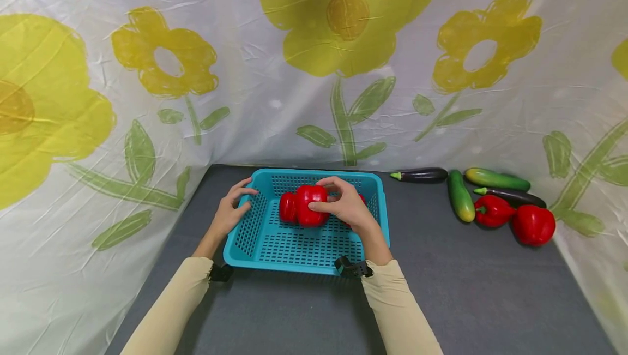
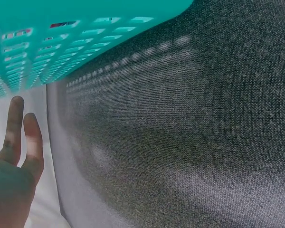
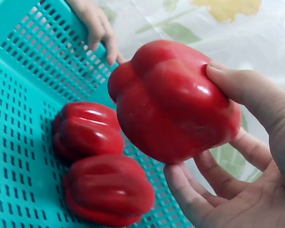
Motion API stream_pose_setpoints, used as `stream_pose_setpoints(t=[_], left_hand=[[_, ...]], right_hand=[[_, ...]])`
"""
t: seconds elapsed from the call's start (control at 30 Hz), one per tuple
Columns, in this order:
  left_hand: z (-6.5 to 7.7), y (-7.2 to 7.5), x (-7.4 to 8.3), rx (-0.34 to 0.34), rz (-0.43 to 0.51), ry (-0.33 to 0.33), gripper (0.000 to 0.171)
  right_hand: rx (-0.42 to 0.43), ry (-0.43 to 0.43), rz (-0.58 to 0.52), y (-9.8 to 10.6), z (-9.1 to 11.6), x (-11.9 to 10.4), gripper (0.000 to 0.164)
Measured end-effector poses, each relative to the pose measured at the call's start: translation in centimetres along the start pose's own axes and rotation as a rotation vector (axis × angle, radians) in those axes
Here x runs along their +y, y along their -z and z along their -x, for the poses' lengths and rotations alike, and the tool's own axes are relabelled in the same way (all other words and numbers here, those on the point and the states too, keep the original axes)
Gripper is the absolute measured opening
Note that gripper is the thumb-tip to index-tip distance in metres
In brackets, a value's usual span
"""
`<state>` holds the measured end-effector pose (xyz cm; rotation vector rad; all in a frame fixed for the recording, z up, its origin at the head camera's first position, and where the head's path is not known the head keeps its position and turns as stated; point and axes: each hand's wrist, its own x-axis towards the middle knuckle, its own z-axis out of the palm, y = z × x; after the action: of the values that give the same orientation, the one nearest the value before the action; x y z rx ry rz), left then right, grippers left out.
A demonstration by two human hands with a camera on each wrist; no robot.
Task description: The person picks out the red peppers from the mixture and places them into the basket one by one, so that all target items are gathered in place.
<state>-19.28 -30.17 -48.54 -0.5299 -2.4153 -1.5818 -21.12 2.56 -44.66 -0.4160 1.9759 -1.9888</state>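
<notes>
My right hand (image 1: 347, 206) holds a red bell pepper (image 3: 175, 102) between thumb and fingertips, above a turquoise perforated plastic basket (image 1: 306, 264). Two more red bell peppers lie inside; the right wrist view shows one pepper (image 3: 88, 130) next to another pepper (image 3: 109, 190). From the head view, one pepper (image 1: 287, 208) appears left of the held one, and the other is mostly hidden behind my right hand. At the basket's left rim is my left hand (image 1: 230, 208), its loosely bent fingers touching the rim. Two of its fingers (image 2: 33, 142) extend outside the basket in the left wrist view.
Right of the basket lie an eggplant (image 1: 422, 175), a cucumber-like green vegetable (image 1: 460, 197), a similar one (image 1: 497, 179), another eggplant (image 1: 510, 197), a red pepper (image 1: 493, 211) and another red pepper (image 1: 533, 226). A flower-printed cloth (image 1: 245, 98) hangs behind the dark grey table (image 1: 294, 311).
</notes>
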Motion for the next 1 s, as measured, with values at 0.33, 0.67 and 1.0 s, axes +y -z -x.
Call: stream_pose_setpoints(t=[0.33,0.67,1.0], left_hand=[[0.0,0.0,0.1,0.003,-0.002,-0.013,0.028],[0.0,-0.1,0.0,0.005,-0.011,-0.017,0.026],[-0.1,-0.1,-2.1,0.022,-0.005,-0.027,0.028]], right_hand=[[-0.009,0.040,0.061,-1.9,-0.4,1.2,0.056],[-0.008,0.028,0.079,-3.0,-0.8,1.9,0.055],[0.011,-0.011,0.111,-3.8,-0.9,2.2,0.054]])
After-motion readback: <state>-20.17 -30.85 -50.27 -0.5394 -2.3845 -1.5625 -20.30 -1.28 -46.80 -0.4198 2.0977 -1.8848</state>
